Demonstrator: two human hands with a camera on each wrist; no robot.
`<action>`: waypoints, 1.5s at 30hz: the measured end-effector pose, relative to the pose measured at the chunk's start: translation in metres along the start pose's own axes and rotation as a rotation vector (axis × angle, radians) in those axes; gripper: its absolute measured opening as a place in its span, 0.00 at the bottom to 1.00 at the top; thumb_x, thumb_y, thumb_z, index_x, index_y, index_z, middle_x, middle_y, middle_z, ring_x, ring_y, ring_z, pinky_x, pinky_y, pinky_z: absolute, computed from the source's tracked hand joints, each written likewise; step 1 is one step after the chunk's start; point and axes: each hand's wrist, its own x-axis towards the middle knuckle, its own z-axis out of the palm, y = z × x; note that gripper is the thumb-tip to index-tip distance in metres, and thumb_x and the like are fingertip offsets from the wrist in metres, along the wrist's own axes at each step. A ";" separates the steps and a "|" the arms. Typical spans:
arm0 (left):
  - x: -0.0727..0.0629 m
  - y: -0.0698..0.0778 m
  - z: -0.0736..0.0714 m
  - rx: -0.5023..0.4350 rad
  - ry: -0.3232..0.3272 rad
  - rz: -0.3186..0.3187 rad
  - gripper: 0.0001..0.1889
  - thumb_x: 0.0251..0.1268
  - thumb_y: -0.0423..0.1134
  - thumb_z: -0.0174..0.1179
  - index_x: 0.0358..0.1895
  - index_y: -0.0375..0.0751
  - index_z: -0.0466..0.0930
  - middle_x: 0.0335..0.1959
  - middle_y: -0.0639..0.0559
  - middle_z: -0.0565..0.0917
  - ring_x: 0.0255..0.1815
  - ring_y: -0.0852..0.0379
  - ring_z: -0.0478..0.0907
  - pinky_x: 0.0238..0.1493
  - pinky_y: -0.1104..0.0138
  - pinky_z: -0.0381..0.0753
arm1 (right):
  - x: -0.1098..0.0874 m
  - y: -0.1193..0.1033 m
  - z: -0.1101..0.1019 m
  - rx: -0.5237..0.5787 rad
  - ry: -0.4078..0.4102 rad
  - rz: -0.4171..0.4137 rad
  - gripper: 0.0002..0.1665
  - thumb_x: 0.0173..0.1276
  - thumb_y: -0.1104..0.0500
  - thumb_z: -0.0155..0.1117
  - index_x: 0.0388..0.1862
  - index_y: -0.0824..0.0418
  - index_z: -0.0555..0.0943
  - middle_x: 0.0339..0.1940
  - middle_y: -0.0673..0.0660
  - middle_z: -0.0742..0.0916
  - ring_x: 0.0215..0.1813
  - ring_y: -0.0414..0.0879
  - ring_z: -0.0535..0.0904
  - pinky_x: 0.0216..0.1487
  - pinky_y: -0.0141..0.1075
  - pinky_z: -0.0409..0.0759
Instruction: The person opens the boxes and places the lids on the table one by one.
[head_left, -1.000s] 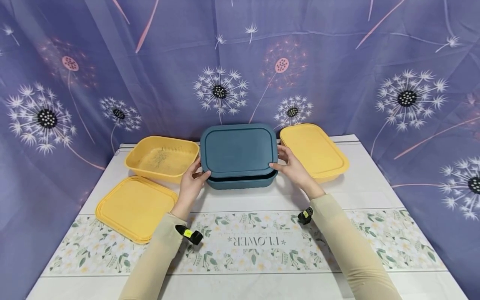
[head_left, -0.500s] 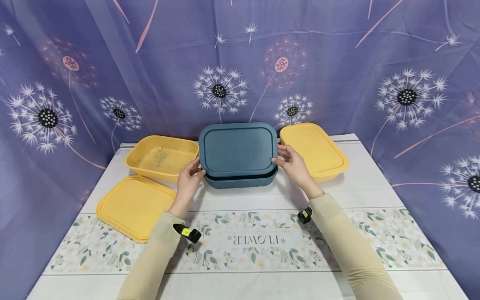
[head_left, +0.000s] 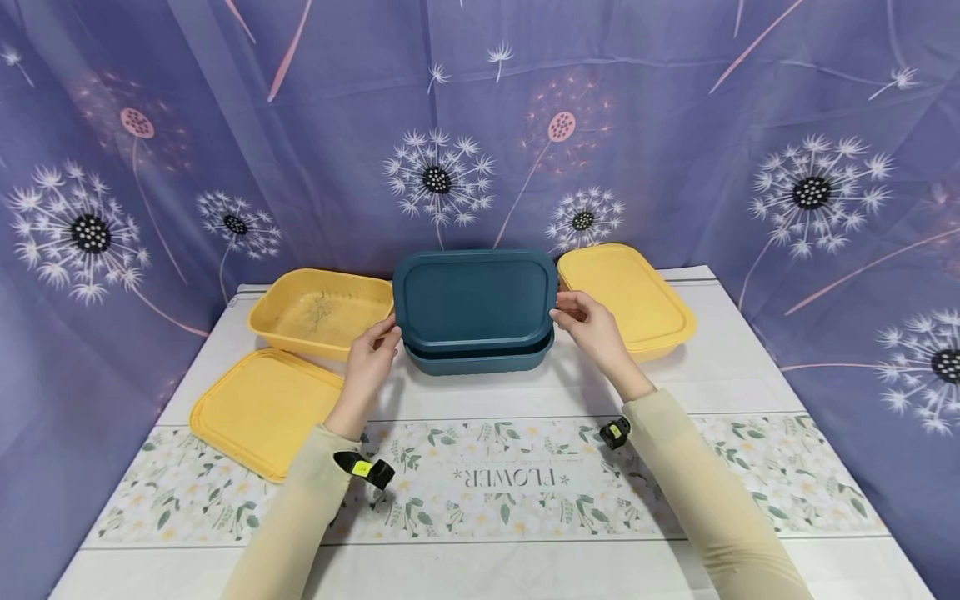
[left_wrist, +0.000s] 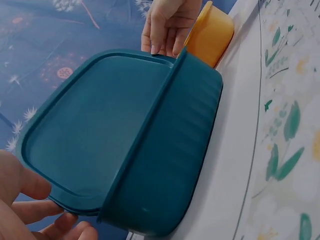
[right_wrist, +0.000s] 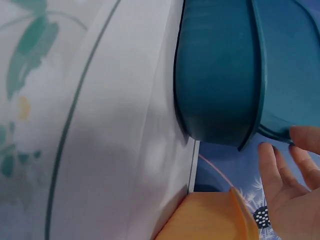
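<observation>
A dark teal lid [head_left: 475,298] is tilted over a matching rectangular box [head_left: 477,363], its far side raised and its near edge low by the box's front rim. A dark gap shows between lid and rim at the front. My left hand [head_left: 367,367] pinches the lid's left edge, thumb in front and fingers behind. At the opposite edge, my right hand [head_left: 598,335] holds the lid between thumb and fingertips. The left wrist view shows the lid [left_wrist: 95,130] leaning back from the box [left_wrist: 165,150], which rests on the table.
An uncovered yellow box [head_left: 322,312] stands left of the teal box, with dark marks on its floor. Its yellow lid [head_left: 262,408] lies in front of it. A covered yellow box [head_left: 630,300] stands at right. Behind the white table [head_left: 480,567] hangs a purple dandelion-print curtain [head_left: 480,108].
The teal lid has tilted more upright, its far edge raised and its face turned toward me. Both hands have kept to its sides, the left one shifting slightly left.
</observation>
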 end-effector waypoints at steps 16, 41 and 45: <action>-0.008 0.001 -0.005 -0.034 -0.048 0.014 0.23 0.81 0.38 0.50 0.75 0.39 0.67 0.71 0.36 0.68 0.68 0.40 0.70 0.67 0.50 0.73 | -0.010 0.002 0.000 0.015 0.006 0.011 0.24 0.75 0.64 0.61 0.68 0.62 0.77 0.53 0.65 0.86 0.55 0.56 0.83 0.52 0.38 0.84; -0.017 0.001 -0.006 -0.118 -0.077 -0.027 0.25 0.82 0.40 0.48 0.77 0.38 0.63 0.75 0.41 0.66 0.67 0.44 0.72 0.67 0.61 0.73 | -0.023 -0.005 0.001 0.268 -0.020 0.163 0.35 0.83 0.42 0.46 0.69 0.70 0.74 0.56 0.71 0.84 0.56 0.58 0.83 0.50 0.31 0.84; -0.016 0.001 -0.005 -0.155 -0.066 -0.031 0.25 0.82 0.40 0.48 0.76 0.36 0.64 0.74 0.41 0.67 0.66 0.44 0.72 0.66 0.62 0.74 | -0.024 -0.004 0.001 0.304 -0.011 0.175 0.39 0.82 0.39 0.42 0.68 0.72 0.74 0.57 0.73 0.83 0.56 0.57 0.84 0.49 0.32 0.84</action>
